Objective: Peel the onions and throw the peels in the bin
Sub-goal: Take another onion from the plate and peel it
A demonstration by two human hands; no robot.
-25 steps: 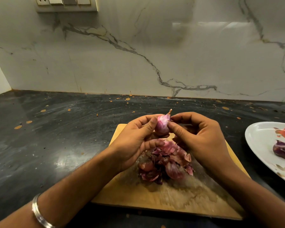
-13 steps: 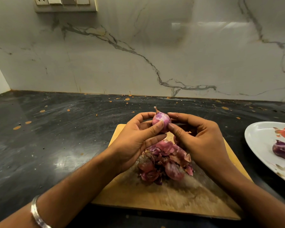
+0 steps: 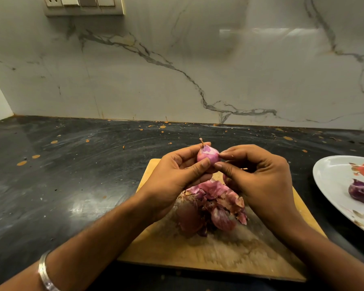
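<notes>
On the dark tabletop (image 3: 72,175), the left hand (image 3: 172,179) curls its grip round a small onion (image 3: 207,155) held above the cutting board (image 3: 198,255); the right hand (image 3: 259,181) pinches at its skin. A heap of peels (image 3: 214,206) lies on the board beneath. 1 peeled onion (image 3: 361,191) sits on the plate (image 3: 332,181). Binning appears not yet done; no bin shows.

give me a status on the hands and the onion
Left hand grips onion; right hand pinches its skin. Peels piled on board, not binned. Nothing blocking.
</notes>
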